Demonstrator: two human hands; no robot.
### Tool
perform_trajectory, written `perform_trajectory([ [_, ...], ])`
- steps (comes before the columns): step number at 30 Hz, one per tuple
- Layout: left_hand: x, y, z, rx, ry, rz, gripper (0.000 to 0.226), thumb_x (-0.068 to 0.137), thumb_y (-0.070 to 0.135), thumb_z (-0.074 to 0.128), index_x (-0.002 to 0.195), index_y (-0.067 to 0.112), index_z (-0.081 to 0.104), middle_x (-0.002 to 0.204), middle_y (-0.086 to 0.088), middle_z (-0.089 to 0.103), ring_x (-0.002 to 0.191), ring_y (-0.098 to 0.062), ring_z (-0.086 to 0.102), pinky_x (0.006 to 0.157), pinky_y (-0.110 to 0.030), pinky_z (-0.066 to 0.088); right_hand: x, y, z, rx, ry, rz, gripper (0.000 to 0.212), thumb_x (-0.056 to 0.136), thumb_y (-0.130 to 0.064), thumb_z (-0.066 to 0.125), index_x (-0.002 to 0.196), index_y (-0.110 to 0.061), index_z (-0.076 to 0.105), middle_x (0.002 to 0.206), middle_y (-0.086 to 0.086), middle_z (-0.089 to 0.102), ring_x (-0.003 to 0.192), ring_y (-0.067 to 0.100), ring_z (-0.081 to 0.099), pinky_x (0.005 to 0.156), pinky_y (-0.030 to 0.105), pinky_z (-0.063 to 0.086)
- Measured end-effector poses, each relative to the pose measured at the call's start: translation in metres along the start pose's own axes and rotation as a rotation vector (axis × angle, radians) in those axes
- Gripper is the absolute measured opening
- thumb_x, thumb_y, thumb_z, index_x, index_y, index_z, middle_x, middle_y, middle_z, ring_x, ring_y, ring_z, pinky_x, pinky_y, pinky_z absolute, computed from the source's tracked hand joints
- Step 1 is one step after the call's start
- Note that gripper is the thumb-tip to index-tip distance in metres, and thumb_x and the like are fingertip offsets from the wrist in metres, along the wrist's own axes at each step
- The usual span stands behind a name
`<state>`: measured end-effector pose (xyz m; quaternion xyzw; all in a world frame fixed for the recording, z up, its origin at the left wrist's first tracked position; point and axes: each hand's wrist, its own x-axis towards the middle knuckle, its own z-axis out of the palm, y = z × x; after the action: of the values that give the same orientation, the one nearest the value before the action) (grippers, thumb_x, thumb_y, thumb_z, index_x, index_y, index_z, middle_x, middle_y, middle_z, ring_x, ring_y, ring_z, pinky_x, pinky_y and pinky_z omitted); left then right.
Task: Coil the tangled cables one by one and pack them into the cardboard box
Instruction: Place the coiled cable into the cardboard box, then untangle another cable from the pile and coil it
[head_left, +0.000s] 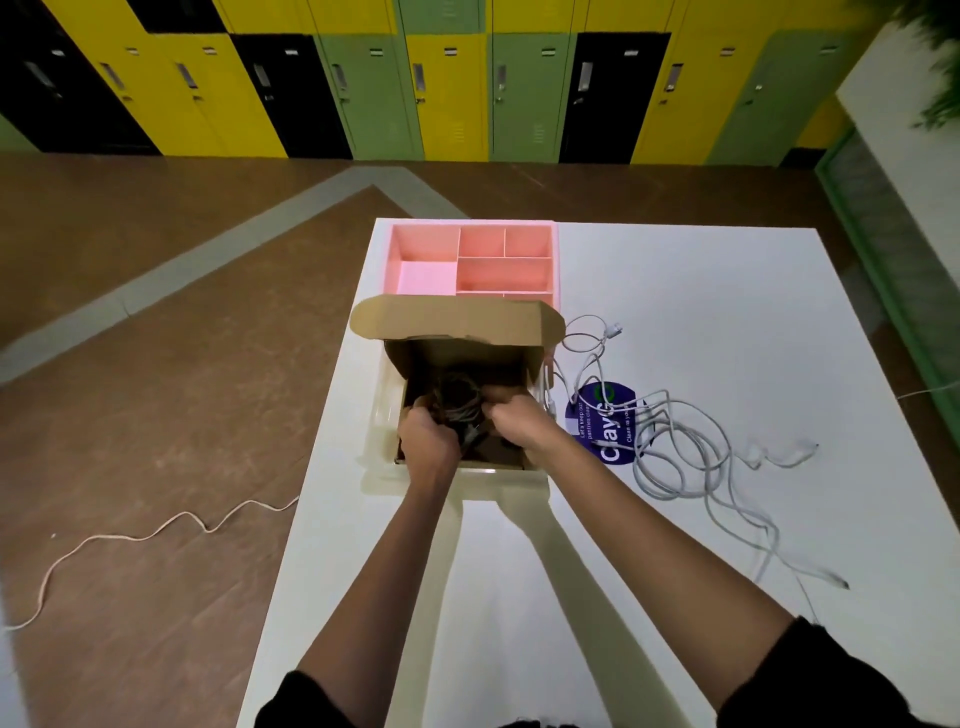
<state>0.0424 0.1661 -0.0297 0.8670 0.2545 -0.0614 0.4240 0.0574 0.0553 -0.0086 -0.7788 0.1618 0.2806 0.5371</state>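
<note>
In box, coil between hands

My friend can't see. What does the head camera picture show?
The left hand and right hand hold a coiled dark cable inside an open cardboard box on a white table. Tangled white cables lie loose to the box's right, and a pink tray sits behind it.

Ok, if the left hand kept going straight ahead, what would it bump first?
The left hand would meet the dark coiled cable inside the cardboard box first; its fingers seem to touch it. Depth is unclear.
</note>
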Motion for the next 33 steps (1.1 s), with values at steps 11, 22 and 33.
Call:
perform_trajectory([
  [11,-0.069,0.013,0.033,-0.124,0.014,0.473,0.015,0.095,0.006,0.051,0.104,0.003,0.062,0.099,-0.011,0.066,0.087,-0.020,0.060,0.072,-0.025,0.045,-0.079,0.045,-0.083,-0.067,-0.024,-0.204,0.025,0.098,-0.013,0.049,0.118,-0.010,0.063,0.108,0.006,0.068,0.097,0.019,0.065,0.080,0.029,0.050],
  [22,-0.153,0.019,0.112,0.002,-0.392,0.667,0.010,0.093,0.006,0.055,0.097,0.001,0.063,0.090,-0.012,0.070,0.081,-0.025,0.065,0.076,-0.033,0.051,-0.146,0.178,-0.184,-0.052,0.466,-0.093,0.022,0.090,-0.007,0.053,0.088,-0.020,0.070,0.094,0.002,0.072,0.088,0.016,0.065,0.079,0.028,0.048],
  [33,-0.215,0.002,0.180,0.430,-0.645,0.723,0.016,0.093,0.018,0.056,0.104,0.007,0.059,0.104,-0.012,0.057,0.096,-0.027,0.054,0.079,-0.035,0.046,-0.163,0.248,-0.195,-0.183,0.441,-0.031,0.032,0.094,-0.006,0.046,0.106,-0.025,0.069,0.114,0.006,0.064,0.098,0.015,0.061,0.073,0.018,0.042],
])
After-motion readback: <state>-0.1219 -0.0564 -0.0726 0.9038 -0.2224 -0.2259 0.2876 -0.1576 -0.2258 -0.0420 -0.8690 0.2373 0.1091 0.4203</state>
